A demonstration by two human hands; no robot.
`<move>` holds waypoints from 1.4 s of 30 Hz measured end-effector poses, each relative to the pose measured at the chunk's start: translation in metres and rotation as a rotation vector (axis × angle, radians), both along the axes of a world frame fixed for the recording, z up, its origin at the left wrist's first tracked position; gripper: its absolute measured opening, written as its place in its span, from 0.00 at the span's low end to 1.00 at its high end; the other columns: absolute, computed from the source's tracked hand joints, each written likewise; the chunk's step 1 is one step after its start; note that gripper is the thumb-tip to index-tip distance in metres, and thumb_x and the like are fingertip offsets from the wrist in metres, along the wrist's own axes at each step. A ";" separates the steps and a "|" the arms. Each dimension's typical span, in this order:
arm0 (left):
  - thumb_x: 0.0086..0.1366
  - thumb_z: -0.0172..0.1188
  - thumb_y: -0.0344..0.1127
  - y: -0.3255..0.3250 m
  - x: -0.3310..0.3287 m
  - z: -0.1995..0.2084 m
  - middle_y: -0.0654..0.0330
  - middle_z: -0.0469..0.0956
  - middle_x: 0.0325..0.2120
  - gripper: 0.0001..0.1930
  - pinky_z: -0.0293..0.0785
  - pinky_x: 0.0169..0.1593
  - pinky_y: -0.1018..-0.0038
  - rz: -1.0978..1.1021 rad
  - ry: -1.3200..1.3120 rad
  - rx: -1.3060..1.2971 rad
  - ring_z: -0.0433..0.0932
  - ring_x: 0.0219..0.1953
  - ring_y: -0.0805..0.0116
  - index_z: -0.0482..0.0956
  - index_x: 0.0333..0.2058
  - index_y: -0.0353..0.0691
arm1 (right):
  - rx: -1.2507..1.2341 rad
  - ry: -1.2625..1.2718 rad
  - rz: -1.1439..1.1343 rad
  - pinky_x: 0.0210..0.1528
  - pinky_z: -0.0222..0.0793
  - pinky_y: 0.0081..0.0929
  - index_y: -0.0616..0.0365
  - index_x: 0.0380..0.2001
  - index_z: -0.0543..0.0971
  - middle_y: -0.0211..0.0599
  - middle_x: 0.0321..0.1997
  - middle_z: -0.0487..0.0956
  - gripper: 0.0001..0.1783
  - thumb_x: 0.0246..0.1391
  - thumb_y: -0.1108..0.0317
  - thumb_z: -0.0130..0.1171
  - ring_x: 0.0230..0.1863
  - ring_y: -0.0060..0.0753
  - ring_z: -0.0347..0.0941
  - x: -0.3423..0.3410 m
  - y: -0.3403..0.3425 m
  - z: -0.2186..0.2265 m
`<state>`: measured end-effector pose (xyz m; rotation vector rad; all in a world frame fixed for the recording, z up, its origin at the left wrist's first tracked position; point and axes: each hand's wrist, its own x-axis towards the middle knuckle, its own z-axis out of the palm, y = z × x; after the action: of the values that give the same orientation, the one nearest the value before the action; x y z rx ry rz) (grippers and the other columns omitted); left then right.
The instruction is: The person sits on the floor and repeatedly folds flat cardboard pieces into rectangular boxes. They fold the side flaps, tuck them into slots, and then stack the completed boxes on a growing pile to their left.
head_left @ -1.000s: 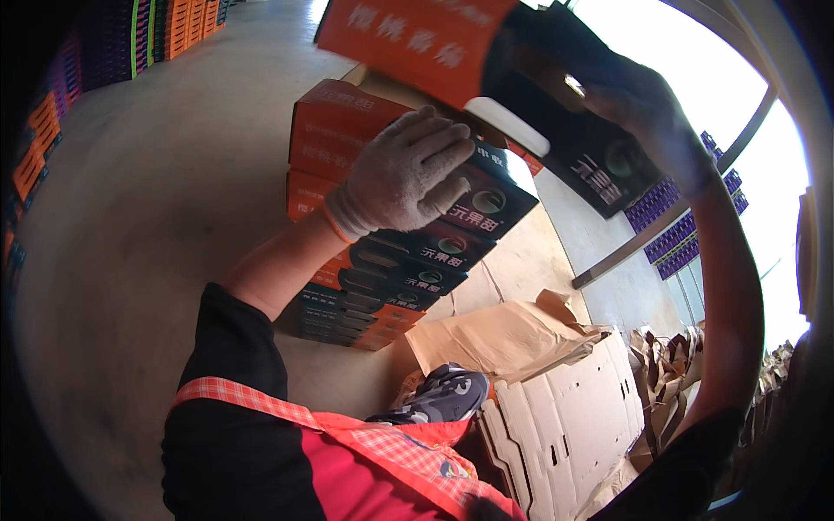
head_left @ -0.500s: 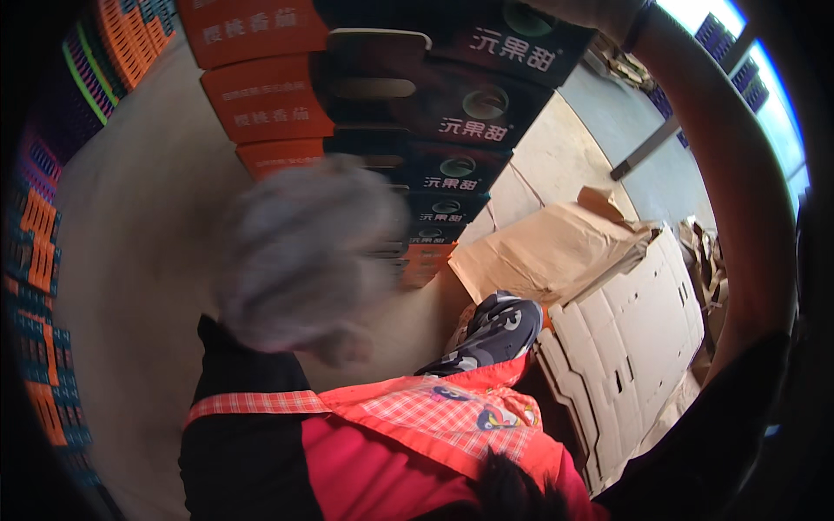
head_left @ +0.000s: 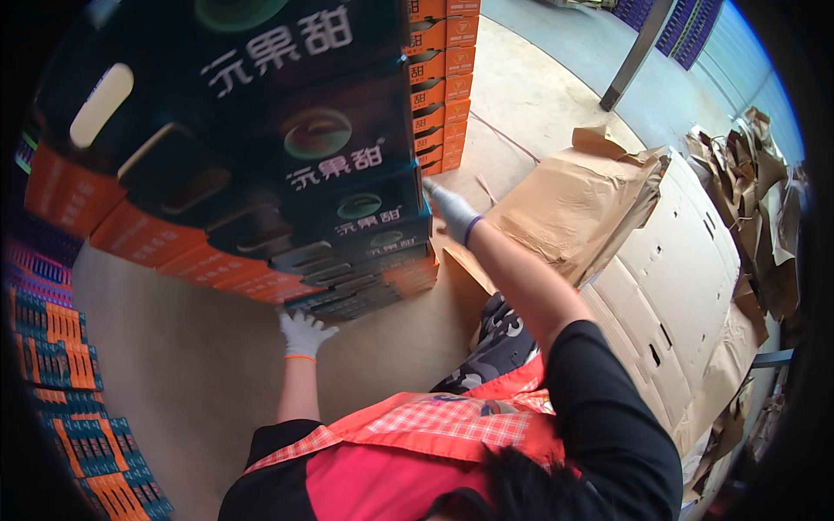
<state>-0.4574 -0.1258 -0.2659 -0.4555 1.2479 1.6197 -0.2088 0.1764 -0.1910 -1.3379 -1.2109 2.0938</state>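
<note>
A packing warehouse around us, pale concrete floor [head_left: 191, 347], tall carton stack [head_left: 252, 143], more cartons [head_left: 95, 447] lining the floor's left edge, flattened cardboard [head_left: 665, 278], metal post [head_left: 639, 54] beyond

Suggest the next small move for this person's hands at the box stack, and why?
Perhaps draw the left hand gently in against the box stack: its fingers are spread at the boxes, while the right hand is at the stack's right side. Firm contact isn't clear.

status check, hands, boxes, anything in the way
Left hand open, low by the box stack; right hand at its right side. Stack several high, dark green and orange. Flattened cardboard and brown paper to its right.
</note>
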 end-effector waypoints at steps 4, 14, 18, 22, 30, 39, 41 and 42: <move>0.58 0.37 0.72 0.031 0.024 0.003 0.56 0.40 0.71 0.46 0.35 0.65 0.35 0.022 -0.194 0.068 0.36 0.72 0.47 0.50 0.69 0.50 | 0.014 0.108 0.022 0.37 0.71 0.31 0.58 0.41 0.79 0.42 0.34 0.80 0.22 0.61 0.51 0.49 0.33 0.35 0.76 -0.027 -0.019 -0.028; 0.60 0.32 0.71 0.053 0.029 0.047 0.53 0.59 0.65 0.40 0.44 0.65 0.34 -0.240 -0.148 0.430 0.53 0.67 0.45 0.64 0.63 0.53 | 0.045 0.099 -0.072 0.36 0.73 0.41 0.62 0.43 0.73 0.46 0.35 0.78 0.21 0.58 0.55 0.42 0.36 0.42 0.76 0.000 -0.085 -0.052; 0.65 0.35 0.67 0.070 0.032 0.076 0.54 0.64 0.62 0.36 0.52 0.65 0.42 -0.537 -0.099 0.791 0.59 0.65 0.52 0.63 0.63 0.51 | -0.023 -0.016 -0.366 0.40 0.72 0.32 0.55 0.43 0.71 0.41 0.38 0.77 0.16 0.58 0.57 0.45 0.37 0.36 0.76 0.015 -0.151 -0.041; 0.66 0.37 0.65 0.091 0.031 0.085 0.55 0.65 0.61 0.35 0.54 0.64 0.44 -0.434 -0.048 0.714 0.60 0.64 0.53 0.63 0.63 0.51 | -0.064 -0.049 -0.424 0.16 0.70 0.40 0.52 0.43 0.64 0.45 0.32 0.74 0.16 0.58 0.54 0.44 0.25 0.44 0.75 0.013 -0.177 -0.015; 0.68 0.39 0.61 0.200 -0.010 0.028 0.56 0.66 0.61 0.32 0.57 0.63 0.48 -0.161 0.049 0.528 0.63 0.63 0.57 0.62 0.64 0.50 | -0.167 0.105 -0.397 0.43 0.71 0.39 0.55 0.45 0.69 0.35 0.40 0.73 0.20 0.56 0.54 0.56 0.40 0.33 0.71 -0.047 -0.110 -0.021; 0.68 0.49 0.48 0.161 0.063 -0.101 0.60 0.76 0.48 0.20 0.66 0.55 0.63 1.058 -0.956 0.568 0.71 0.54 0.61 0.73 0.53 0.46 | -0.370 0.135 0.097 0.42 0.77 0.33 0.54 0.45 0.77 0.34 0.42 0.76 0.18 0.54 0.56 0.60 0.39 0.36 0.75 0.003 0.008 -0.049; 0.66 0.52 0.43 0.064 0.102 -0.144 0.63 0.82 0.41 0.13 0.68 0.47 0.55 1.405 -1.912 0.352 0.76 0.45 0.58 0.84 0.39 0.47 | 0.208 -0.127 0.398 0.44 0.76 0.32 0.56 0.52 0.75 0.35 0.47 0.76 0.23 0.55 0.59 0.60 0.46 0.33 0.76 0.075 0.005 -0.026; 0.66 0.52 0.42 0.023 0.116 -0.163 0.61 0.82 0.41 0.13 0.69 0.47 0.55 1.989 -2.108 0.236 0.77 0.45 0.58 0.84 0.39 0.46 | 0.555 -0.266 0.552 0.45 0.76 0.32 0.57 0.56 0.73 0.35 0.50 0.76 0.25 0.55 0.61 0.60 0.49 0.32 0.76 0.113 0.000 -0.009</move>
<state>-0.3412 -0.1032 -0.4288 -2.5742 -1.5224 1.0241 -0.0958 0.1763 -0.1999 -1.1158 -2.2809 1.6930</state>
